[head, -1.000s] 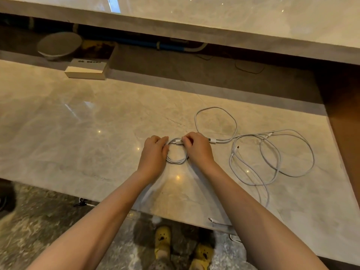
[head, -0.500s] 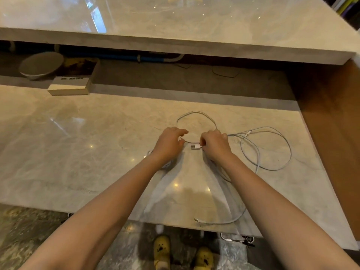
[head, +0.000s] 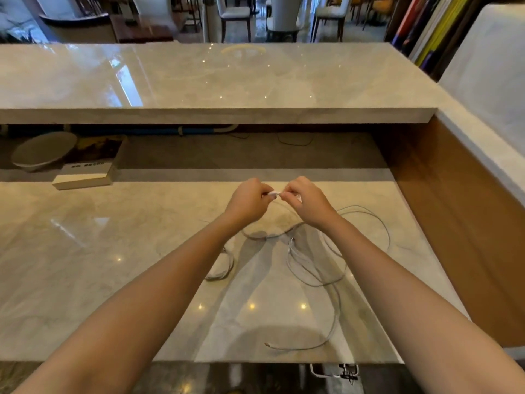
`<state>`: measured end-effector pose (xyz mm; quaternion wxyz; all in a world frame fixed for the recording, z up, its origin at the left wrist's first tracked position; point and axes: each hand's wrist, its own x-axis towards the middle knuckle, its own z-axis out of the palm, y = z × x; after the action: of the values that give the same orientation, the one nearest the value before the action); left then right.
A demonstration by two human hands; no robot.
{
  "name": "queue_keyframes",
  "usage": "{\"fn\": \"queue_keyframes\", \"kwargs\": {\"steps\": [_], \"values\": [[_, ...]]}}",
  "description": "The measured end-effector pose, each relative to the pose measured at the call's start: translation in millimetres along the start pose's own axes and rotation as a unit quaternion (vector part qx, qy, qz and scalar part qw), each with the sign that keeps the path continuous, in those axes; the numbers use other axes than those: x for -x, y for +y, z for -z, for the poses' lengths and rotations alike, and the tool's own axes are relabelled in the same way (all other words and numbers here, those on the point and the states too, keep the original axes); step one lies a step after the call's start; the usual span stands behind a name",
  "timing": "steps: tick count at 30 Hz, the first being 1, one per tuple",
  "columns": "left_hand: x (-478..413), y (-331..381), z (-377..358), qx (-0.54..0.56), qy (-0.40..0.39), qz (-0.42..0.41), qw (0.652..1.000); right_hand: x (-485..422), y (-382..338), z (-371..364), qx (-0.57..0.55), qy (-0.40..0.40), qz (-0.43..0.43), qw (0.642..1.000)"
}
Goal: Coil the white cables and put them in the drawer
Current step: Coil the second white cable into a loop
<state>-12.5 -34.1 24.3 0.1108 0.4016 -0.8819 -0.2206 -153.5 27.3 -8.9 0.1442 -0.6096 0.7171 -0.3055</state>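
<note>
Though no drawer shows anywhere, the job looks to be at the coiling stage. Nearest, a free plug end [head: 268,344] of the white cables [head: 339,308] lies by the near edge of the marble counter [head: 113,280], w/ slack running far-right into loose loops, which should let it feed freely. Just left, a small coil [head: 231,264] sits part-hidden under the left forearm, apparently done & parked out of the way. Farther on, left hand [head: 247,203] & right hand [head: 308,203] hover above the counter, fingers curled tight, each pinching one side of a white connector [head: 273,193] btwn them. That's likely to pull it apart or start a wrap; can't tell which. At far left, a box [head: 85,177] & bowl [head: 42,150] sit under the upper shelf [head: 199,115].
</note>
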Motion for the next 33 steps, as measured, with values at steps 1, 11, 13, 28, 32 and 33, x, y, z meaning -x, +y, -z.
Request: {"fn": "queue_keyframes", "kwargs": {"steps": [1, 11, 13, 28, 32, 33], "values": [[-1, 6, 10, 0.023, 0.002, 0.0, 1.0, -1, -1, 10, -0.022, 0.007, -0.004, 1.0], [10, 31, 77, 0.288, -0.184, 0.088, 0.936, 17, -17, 74, -0.195, 0.084, -0.024, 0.977], [13, 34, 80, 0.265, -0.199, 0.074, 0.941, 15, -31, 80, -0.14, 0.059, 0.019, 0.988], [15, 69, 120, 0.675, -0.202, -0.048, 0.708, 35, -26, 106, -0.235, 0.065, 0.003, 0.97], [15, 72, 122, 0.729, -0.16, -0.055, 0.663, 45, -7, 86, -0.269, 0.054, -0.062, 0.96], [16, 74, 125, 0.749, -0.151, -0.063, 0.642, 48, -3, 80, -0.261, 0.041, -0.078, 0.961]]}}
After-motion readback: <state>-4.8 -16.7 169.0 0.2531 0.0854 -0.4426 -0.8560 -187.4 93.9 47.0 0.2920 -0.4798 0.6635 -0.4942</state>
